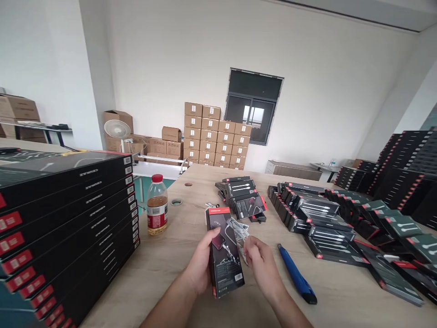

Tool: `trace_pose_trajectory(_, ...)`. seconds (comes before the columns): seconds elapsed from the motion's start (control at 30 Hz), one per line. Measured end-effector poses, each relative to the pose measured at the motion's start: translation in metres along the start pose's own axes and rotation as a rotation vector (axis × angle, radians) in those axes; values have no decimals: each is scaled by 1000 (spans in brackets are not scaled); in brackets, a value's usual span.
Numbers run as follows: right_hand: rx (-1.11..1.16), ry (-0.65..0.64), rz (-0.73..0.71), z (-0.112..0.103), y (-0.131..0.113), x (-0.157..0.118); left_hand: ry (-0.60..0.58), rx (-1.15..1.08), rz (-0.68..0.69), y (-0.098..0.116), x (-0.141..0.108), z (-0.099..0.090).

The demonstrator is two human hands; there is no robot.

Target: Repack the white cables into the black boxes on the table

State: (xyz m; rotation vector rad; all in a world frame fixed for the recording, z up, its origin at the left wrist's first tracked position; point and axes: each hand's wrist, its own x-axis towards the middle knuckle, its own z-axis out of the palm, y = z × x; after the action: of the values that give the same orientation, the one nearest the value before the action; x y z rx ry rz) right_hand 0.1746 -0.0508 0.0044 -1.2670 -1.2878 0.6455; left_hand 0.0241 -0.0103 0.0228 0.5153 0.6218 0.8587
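Observation:
My left hand (202, 263) grips a slim black retail box (225, 255) by its left side, thumb across the front. The box is tilted up and shows a phone with a cable plugged in, under a red top strip. Just right of it, my right hand (260, 260) has its fingers curled in; what they hold, if anything, is hidden. Beside those fingers lies a small heap of clear plastic and white pieces (243, 229), partly behind the box. A blue utility knife (296, 273) rests on the table to the right of my right hand.
A tall stack of black boxes (85, 214) stands close on the left, with a red-capped bottle (157, 206) beside it. Ahead is a loose pile of similar boxes (242, 193). Rows of boxes (314, 214) cover the right side of the wooden table (184, 218).

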Motion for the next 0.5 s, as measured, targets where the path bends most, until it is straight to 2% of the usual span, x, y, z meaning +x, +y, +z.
trace_pose_trajectory(0.1, -326, -48, -100, -1, 0, -4, -31, 51, -56, -1, -1, 0)
trace_pose_trajectory(0.17, -442, -99, -138, -2, 1, -6, -51, 89, -97, -1, 0, -1)
trace_pose_trajectory(0.33, -411, -222, -272, -8, 6, -4, 33, 266, -157, 2, -1, -6)
trace_pose_trajectory(0.4, -365, -178, -256, -15, 6, 1, 9, 298, -182, 4, -3, -7)
trace_pose_trajectory(0.5, -180, 88, -132, -32, 7, 11, -73, 380, -280, 3, -10, -8)
